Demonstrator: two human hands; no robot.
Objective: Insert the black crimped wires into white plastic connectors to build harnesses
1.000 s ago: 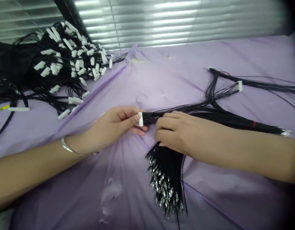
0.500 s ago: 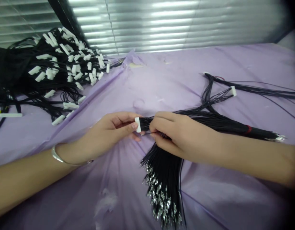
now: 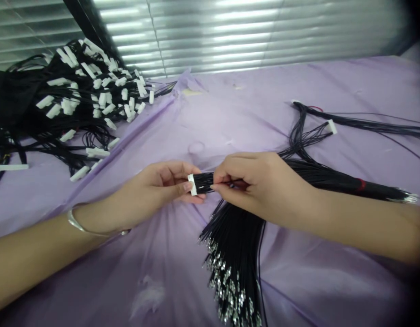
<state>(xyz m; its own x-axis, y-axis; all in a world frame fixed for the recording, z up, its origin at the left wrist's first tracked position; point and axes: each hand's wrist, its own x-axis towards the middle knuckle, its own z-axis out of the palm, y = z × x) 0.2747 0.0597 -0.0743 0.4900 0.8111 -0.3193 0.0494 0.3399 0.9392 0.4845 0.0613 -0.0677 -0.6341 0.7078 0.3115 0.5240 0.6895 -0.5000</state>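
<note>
As the left hand (image 3: 155,190) pinches a white connector (image 3: 192,185) between thumb and fingers, the right hand (image 3: 257,186) closes its fingertips on the black wires (image 3: 205,182) running out of it, the two hands almost touching above a purple sheet (image 3: 230,113). The connector sits at the middle of the view, just off the sheet, its wires leading right under the right hand. Below that hand a bundle (image 3: 232,259) of loose black wires fans toward the near edge, tipped with bright metal terminals. A red band (image 3: 360,185) ties another bunch of wires that stretches right behind the right forearm. Farther back on the right lies a harness (image 3: 312,131) with its own small white plug (image 3: 331,126). A heap (image 3: 76,100) of black harnesses with white plugs fills the far left corner, against the slatted blinds (image 3: 247,32). A silver bangle (image 3: 80,225) circles the left wrist.
</note>
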